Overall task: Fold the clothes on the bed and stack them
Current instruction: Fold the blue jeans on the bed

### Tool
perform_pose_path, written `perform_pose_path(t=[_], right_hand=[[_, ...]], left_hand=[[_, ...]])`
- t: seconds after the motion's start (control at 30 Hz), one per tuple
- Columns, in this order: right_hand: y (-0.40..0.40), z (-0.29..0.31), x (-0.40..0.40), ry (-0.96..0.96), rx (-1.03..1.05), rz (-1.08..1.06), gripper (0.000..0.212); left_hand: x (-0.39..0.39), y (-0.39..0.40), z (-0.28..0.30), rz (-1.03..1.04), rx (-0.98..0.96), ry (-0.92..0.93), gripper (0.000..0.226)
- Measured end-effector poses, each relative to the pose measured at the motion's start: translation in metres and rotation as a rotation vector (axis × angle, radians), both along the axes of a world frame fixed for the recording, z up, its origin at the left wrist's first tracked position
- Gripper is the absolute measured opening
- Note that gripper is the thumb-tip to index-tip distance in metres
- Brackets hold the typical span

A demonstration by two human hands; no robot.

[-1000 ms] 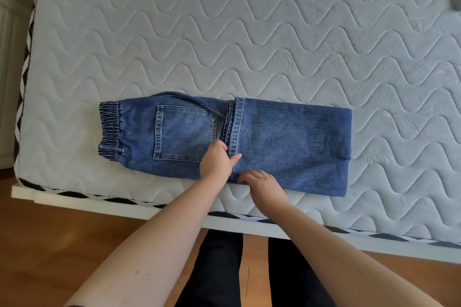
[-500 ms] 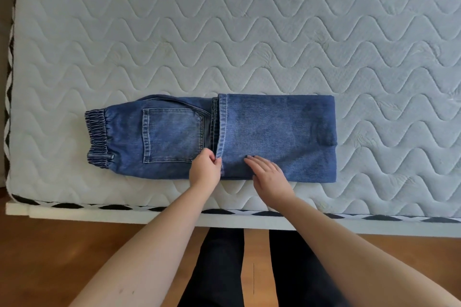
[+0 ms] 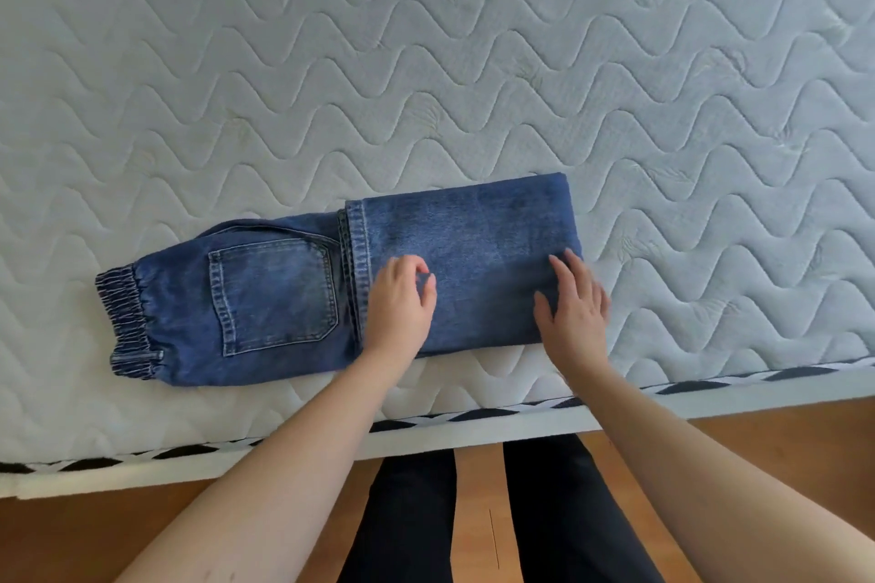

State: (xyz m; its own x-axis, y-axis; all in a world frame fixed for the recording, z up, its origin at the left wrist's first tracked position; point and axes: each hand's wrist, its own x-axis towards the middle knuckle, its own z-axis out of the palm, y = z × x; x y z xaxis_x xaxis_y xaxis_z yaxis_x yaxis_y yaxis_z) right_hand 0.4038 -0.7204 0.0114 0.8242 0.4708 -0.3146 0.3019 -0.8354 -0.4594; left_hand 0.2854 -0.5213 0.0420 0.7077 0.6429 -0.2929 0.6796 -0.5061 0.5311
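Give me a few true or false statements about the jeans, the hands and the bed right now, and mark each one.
1. The jeans lie on the mattress folded over, back pocket facing up. True.
2. The left hand grips the elastic waistband. False: it rests on the folded-over leg, just right of the hem.
3. The right hand lies flat at the fold's right edge. True.
4. A stack of folded clothes sits beside the jeans. False: none is in view there.
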Motion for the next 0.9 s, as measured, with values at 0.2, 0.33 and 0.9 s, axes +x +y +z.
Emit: perform_pose_path(t=[0.2,0.33,0.9], right_hand=[[-0.027,-0.009,0.033,0.453,0.188,-0.522,0.045],[-0.037,-0.016,0.045,0.596,0.094,-0.402,0.038],[-0.033,-0.007,0.036,0.572,-0.052,-0.346,0.05]], left_hand=[[0.096,-0.033,-0.005,-0.326,-0.095,-0.039,0.021],[0.149,-0.039,-0.016,-0.479,0.0,-0.018,0.036],[0.243,0.005,-0.036,-0.58,-0.192,0.321,0.033]])
